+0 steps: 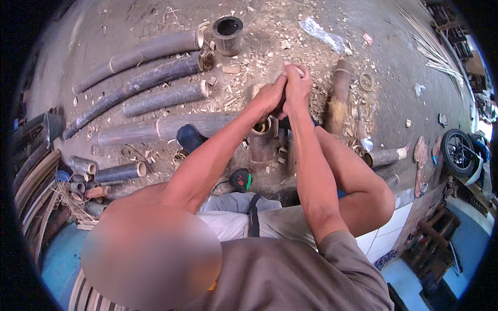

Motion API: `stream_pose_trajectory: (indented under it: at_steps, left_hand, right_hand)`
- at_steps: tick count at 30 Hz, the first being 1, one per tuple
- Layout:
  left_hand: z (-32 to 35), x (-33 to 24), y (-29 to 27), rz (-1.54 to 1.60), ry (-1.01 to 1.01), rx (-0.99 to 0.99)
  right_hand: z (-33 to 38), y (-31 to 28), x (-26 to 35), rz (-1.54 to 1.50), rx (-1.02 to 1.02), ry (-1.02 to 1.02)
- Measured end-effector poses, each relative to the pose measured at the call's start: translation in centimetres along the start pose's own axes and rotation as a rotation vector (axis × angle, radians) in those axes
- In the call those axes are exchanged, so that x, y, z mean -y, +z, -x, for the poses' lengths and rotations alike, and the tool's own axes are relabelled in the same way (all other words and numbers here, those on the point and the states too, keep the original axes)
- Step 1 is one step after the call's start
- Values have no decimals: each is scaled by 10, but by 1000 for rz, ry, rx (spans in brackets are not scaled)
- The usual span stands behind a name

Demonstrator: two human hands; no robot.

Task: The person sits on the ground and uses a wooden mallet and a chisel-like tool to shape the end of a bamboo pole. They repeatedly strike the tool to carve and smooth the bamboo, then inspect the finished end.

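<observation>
My left hand (270, 98) and my right hand (298, 89) meet in front of me, fingers closed. Between them shows a narrow dark thing that I cannot make out, mostly hidden by the fingers. Just below the hands stands a short brown bamboo tube (263, 149), its open end partly covered by my left wrist. Right of my hands lies another brown bamboo piece (341, 88) with frayed tan fibres at its near end. A long grey bamboo pole (135, 131) runs leftward from beside my left forearm.
More bamboo lengths (150, 51) lie at the far left, near a dark thick-walled pot (228, 46). Pale wood chips litter the floor around my hands. Clear plastic (322, 35) lies far off, thin strips (438, 59) at the far right, and a wheel (460, 151) at the right.
</observation>
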State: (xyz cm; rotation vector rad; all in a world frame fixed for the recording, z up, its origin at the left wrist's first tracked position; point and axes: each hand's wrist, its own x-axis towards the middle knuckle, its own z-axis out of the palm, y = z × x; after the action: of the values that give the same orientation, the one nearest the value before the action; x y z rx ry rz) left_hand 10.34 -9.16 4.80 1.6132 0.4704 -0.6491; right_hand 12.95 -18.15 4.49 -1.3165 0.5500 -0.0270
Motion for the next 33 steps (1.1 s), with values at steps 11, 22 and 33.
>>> stream_pose_trajectory:
  at_steps: [11, 22, 33]
  left_hand:
    - [-12, 33, -16, -8, -12, -286]
    - [12, 70, -18, -54, 265, -295]
    - [5, 58, -25, -190, 90, -375]
  right_hand:
    - [-22, 41, -30, 206, 233, 80]
    - [-11, 44, -47, 448, 585, -90]
    - [-22, 54, -40, 180, 551, 251]
